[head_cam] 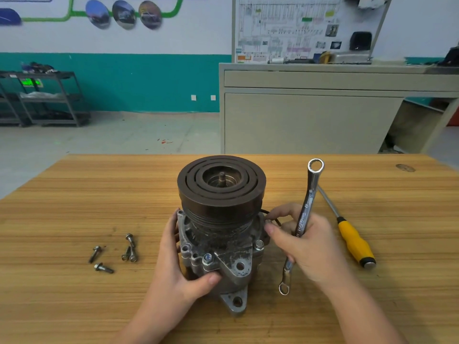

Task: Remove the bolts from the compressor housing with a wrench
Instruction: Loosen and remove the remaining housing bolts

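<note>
Our left hand (pixel 173 264) grips the compressor housing (pixel 221 249) on the tabletop (pixel 74 194). Our right hand (pixel 305 242) holds the wrench (pixel 301 219) — its fingertips (pixel 269 228) pinching a bolt (pixel 269 222). Five loose bolts (pixel 114 253) lie left.

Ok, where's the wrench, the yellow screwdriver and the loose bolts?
wrench (pixel 305 214): head view, middle of its shaft, above the right hand.
screwdriver (pixel 355 242): head view, on its yellow handle.
loose bolts (pixel 129 252): head view, on the pair lying together on the table, left of the compressor.
</note>
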A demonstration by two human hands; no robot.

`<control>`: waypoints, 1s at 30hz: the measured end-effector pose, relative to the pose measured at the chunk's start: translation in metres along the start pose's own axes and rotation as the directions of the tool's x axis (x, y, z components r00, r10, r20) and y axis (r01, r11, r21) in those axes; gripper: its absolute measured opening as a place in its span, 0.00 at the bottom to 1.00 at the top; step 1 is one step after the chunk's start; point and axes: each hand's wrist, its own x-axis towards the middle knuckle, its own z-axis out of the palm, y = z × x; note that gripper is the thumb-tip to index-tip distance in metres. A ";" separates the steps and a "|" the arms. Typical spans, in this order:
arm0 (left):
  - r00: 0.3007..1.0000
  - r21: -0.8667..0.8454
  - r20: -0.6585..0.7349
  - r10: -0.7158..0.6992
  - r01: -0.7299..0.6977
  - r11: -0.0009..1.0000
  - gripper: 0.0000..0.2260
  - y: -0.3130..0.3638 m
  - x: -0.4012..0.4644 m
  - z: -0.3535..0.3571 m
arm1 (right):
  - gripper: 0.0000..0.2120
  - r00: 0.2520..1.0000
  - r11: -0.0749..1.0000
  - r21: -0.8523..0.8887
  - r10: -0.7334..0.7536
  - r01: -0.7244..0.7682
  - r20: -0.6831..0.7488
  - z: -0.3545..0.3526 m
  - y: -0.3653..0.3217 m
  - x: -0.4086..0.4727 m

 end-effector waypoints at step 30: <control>1.000 0.020 -0.005 0.015 -0.015 1.000 0.49 -0.001 0.000 0.000 | 0.12 1.000 1.000 0.021 0.007 -0.007 -0.021 -0.001 0.002 0.001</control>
